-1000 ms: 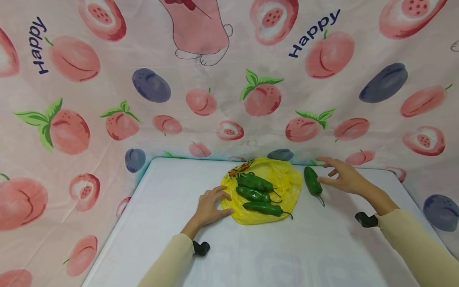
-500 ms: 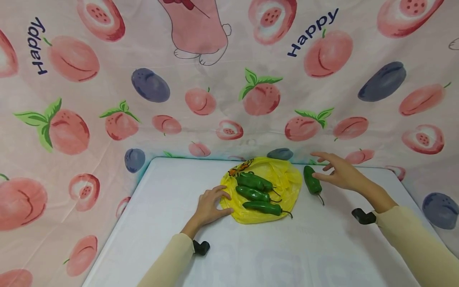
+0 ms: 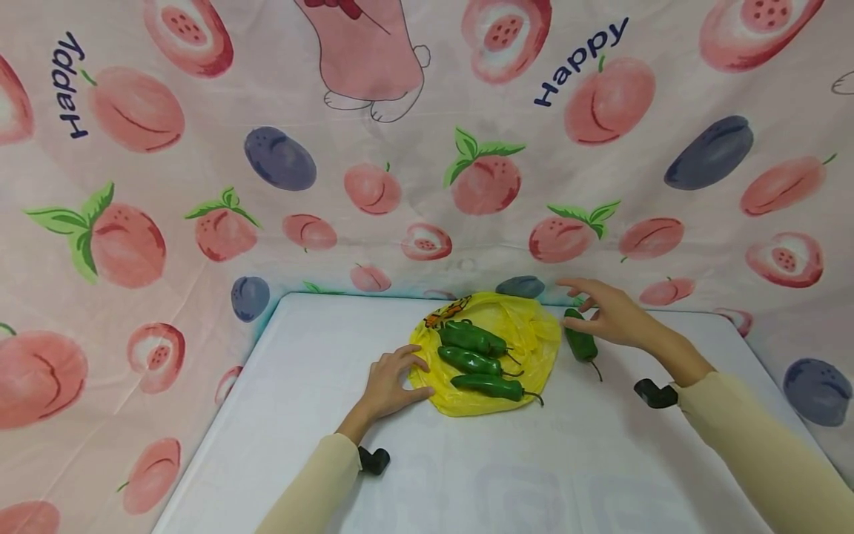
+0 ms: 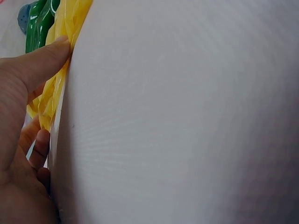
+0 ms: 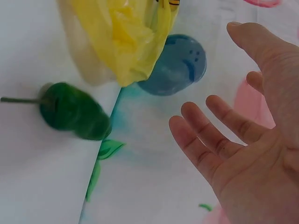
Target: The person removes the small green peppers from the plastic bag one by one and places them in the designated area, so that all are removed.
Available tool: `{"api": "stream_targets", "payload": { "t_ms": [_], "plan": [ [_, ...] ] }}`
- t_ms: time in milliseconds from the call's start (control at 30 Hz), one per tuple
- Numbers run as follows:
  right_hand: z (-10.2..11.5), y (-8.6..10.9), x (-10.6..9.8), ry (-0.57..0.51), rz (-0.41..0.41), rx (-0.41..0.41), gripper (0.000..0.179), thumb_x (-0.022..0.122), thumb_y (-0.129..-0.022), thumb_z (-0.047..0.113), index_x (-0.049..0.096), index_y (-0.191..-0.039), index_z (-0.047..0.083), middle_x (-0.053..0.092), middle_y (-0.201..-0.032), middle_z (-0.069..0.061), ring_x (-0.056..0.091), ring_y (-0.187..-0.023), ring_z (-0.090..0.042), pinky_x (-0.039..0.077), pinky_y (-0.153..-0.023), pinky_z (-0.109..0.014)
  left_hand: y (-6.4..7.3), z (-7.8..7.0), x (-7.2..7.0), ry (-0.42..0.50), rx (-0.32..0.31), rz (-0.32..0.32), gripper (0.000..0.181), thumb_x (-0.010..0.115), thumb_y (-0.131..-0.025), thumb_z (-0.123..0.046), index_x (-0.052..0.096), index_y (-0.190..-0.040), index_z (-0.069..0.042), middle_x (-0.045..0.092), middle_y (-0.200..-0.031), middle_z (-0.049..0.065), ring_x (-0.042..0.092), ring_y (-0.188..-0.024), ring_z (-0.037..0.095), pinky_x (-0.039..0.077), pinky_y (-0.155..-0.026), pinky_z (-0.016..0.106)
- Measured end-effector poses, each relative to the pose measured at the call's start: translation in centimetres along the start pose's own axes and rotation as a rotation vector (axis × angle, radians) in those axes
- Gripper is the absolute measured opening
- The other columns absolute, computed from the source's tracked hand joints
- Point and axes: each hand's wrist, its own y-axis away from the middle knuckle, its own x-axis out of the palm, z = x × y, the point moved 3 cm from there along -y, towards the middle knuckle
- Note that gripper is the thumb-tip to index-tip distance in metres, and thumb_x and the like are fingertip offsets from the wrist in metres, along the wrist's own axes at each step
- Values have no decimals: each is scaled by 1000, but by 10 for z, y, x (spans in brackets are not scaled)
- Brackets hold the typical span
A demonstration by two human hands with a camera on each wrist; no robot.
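Several green chili peppers (image 3: 470,361) lie side by side on a crumpled yellow plastic bag (image 3: 534,334) toward the back of the table. At the bag's left edge, my left hand (image 3: 390,386) rests with thumb and fingers spread apart. Its thumb (image 4: 44,60) touches the yellow plastic in the left wrist view. A separate green chili pepper (image 3: 582,345) lies right of the bag, stem toward me. Above it hovers my right hand (image 3: 617,315), fingers apart and holding nothing, partly covering the pepper's far end. In the right wrist view, a gap separates the hand from that pepper (image 5: 74,109).
The white table (image 3: 507,475) meets a pink fruit-print cloth (image 3: 280,222) along its back edge. That cloth also hangs at the left and right sides. A black wrist device (image 3: 375,461) sits below my left hand, another black device (image 3: 655,394) by my right sleeve.
My right hand has moved left and slightly toward the back, now over the separate chili pepper's far end. The left hand, the bag and the peppers have stayed in place.
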Motion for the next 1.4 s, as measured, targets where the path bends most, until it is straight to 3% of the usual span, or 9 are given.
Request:
{"api": "stream_targets", "payload": {
  "t_ms": [167,467,733,1067,1300,1400],
  "plan": [
    [10,-12,5,-9,14,-25,70,82,-89,19,48,-150,8,65,-125,-21,68,-95,-31,59,-74,-39,1,1,0,-2,1,0,33,83,-85,-43,69,-111,-28,50,-154,4,47,-130,34,31,-100,54],
    [29,-36,20,-40,57,-73,69,81,-90,22,49,-149,7,64,-124,-21,68,-97,-39,59,-78,-48,1,-2,-1,-6,9,-9,33,83,-86,-43,70,-111,-25,50,-153,5,48,-128,34,31,-100,56],
    [43,-56,36,-62,97,-96,68,81,-90,23,51,-148,5,63,-131,-22,71,-97,-34,57,-85,-53,1,-4,-2,-1,-6,-6,32,84,-85,-41,70,-111,-27,50,-153,4,48,-128,33,31,-100,53],
    [57,-73,66,-155,178,-67,66,78,-93,22,48,-150,8,63,-128,-22,68,-104,-41,57,-86,-51,1,-3,-1,2,11,-21,33,83,-85,-41,70,-110,-24,51,-152,7,49,-126,35,32,-100,56],
    [61,-85,91,-187,250,-15,68,77,-94,28,46,-152,12,60,-136,-21,66,-111,-40,57,-89,-48,2,-4,-2,8,6,-15,33,83,-85,-41,70,-110,-23,51,-152,6,49,-127,34,31,-100,56],
    [65,-89,99,-196,269,-31,70,77,-94,27,45,-153,9,60,-136,-22,65,-112,-41,56,-90,-50,2,-4,-2,5,3,-13,33,83,-85,-41,70,-110,-24,51,-152,7,49,-126,34,32,-100,56]
  ]
}}
